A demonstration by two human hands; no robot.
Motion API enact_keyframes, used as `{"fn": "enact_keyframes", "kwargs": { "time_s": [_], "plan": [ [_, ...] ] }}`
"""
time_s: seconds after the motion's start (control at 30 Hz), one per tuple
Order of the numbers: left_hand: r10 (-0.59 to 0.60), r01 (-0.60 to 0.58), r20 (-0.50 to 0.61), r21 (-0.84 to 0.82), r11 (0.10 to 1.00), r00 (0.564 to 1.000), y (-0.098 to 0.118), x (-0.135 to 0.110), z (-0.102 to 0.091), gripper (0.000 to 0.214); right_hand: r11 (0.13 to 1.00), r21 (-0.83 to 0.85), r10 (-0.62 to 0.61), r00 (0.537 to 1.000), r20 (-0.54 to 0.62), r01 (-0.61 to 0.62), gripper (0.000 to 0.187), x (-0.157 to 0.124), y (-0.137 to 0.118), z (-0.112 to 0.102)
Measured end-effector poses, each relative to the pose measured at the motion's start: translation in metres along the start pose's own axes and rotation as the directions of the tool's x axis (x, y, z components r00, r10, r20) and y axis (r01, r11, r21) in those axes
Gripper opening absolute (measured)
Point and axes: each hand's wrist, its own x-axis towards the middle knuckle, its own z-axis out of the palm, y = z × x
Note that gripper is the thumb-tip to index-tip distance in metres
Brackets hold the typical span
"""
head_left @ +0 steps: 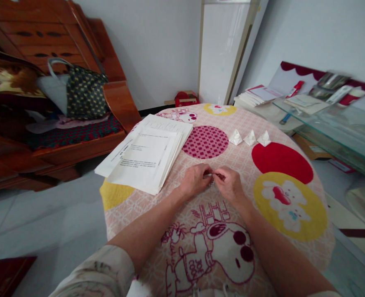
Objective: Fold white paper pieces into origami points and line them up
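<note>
My left hand [197, 178] and my right hand [229, 183] meet over the middle of the round table, both closed in a pinch. Between their fingertips is a small pale piece of paper [212, 180], mostly hidden by the fingers. Beyond my right hand, three small white folded-paper shapes [249, 137] stand in a row. A stack of printed paper sheets [139, 161] lies to the left of my left hand.
A patterned cloth [231, 163] covers the table. At right is a glass-topped table [333, 128] bearing papers, a cup and metal containers. A wooden bench [117, 103] with a dotted bag [85, 93] stands at left. A white cabinet [221, 49] is behind.
</note>
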Motion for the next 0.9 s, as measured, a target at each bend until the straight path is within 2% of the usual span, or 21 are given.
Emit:
{"fn": "enact_keyframes", "kwargs": {
  "time_s": [0.2, 0.43, 0.7, 0.9],
  "plan": [
    [-0.051, 0.050, -0.038, -0.016, 0.999, 0.998, 0.007, -0.002, 0.005, 0.015, 0.999, -0.049, 0.011, 1.000, -0.020, -0.012, 0.016, 0.001, -0.002, 0.002],
    [-0.112, 0.114, -0.060, 0.021, 0.993, 0.992, 0.012, -0.002, 0.006, 0.015, 0.999, -0.026, 0.044, 0.999, -0.008, -0.044, 0.014, 0.003, -0.003, 0.000],
    [-0.072, 0.077, -0.075, 0.060, 0.995, 0.995, 0.008, -0.001, 0.006, 0.012, 0.993, -0.002, 0.117, 0.993, 0.028, -0.117, 0.009, 0.003, -0.003, -0.001],
    [-0.079, 0.083, -0.097, 0.037, 0.996, 0.992, 0.008, -0.001, 0.001, 0.012, 0.997, -0.025, 0.077, 0.996, 0.033, -0.077, 0.009, 0.001, 0.000, 0.002]
  ]
}}
